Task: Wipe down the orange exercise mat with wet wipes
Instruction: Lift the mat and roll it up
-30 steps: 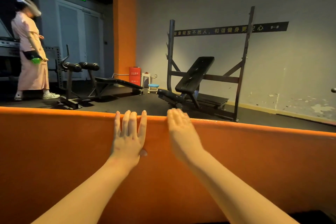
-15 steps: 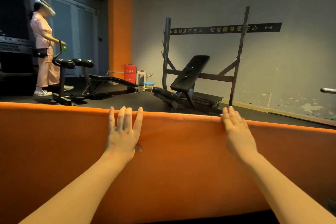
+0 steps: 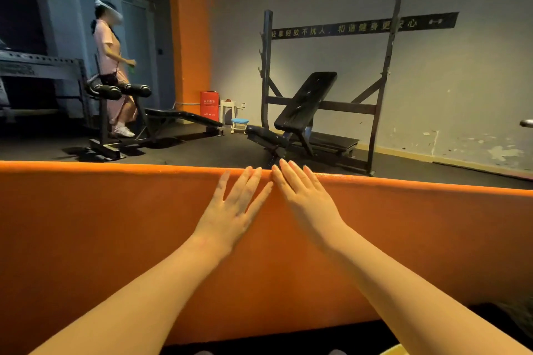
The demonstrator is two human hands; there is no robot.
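Note:
The orange exercise mat [image 3: 101, 239] fills the lower half of the head view, its far edge running across the frame. My left hand [image 3: 230, 210] lies flat on the mat near that far edge, fingers straight and spread. My right hand [image 3: 305, 199] lies flat beside it, fingers straight, its fingertips almost touching those of the left hand at the edge. No wet wipe shows under or in either hand.
Beyond the mat, on dark floor, stand an incline bench in a black rack [image 3: 305, 106] and a sit-up bench [image 3: 161, 118]. A person in pink [image 3: 112, 66] walks at the back left. A red box [image 3: 210, 106] and small blue stool [image 3: 240, 123] sit by the orange pillar.
My right hand has slid left along the mat's far edge until it meets my left hand, which has spread its fingers. The person in pink has walked to the right.

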